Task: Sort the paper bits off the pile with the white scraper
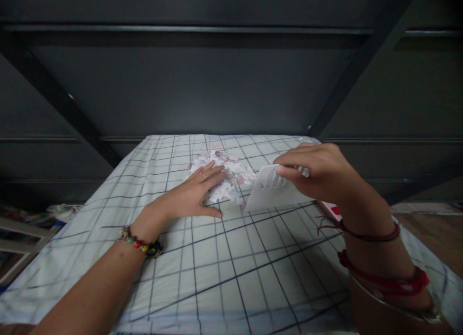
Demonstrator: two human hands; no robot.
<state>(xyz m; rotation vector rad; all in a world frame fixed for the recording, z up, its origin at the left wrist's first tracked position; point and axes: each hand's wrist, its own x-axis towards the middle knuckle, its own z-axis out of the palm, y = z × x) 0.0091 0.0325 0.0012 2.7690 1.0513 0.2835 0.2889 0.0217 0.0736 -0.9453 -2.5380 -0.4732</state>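
Observation:
A loose heap of torn paper scraps (231, 173), mostly white with some pink, lies on the checked cloth. My left hand (204, 188) rests at the heap's near left side, fingers spread and touching the scraps; it grips nothing. To the right of the heap, my right hand (311, 168) pinches the upper edge of a white slotted plastic piece (271, 192) shaped like a small dustpan. This piece is tilted, and its lower left corner is close to the scraps. My fingers hide part of its top edge.
The white cloth with dark grid lines (217, 267) covers the table. Behind it rises a dark panelled wall (202, 84). A pink and red flat item (331, 209) is partly hidden by my right wrist. A pale slatted chair (21, 245) stands at the left.

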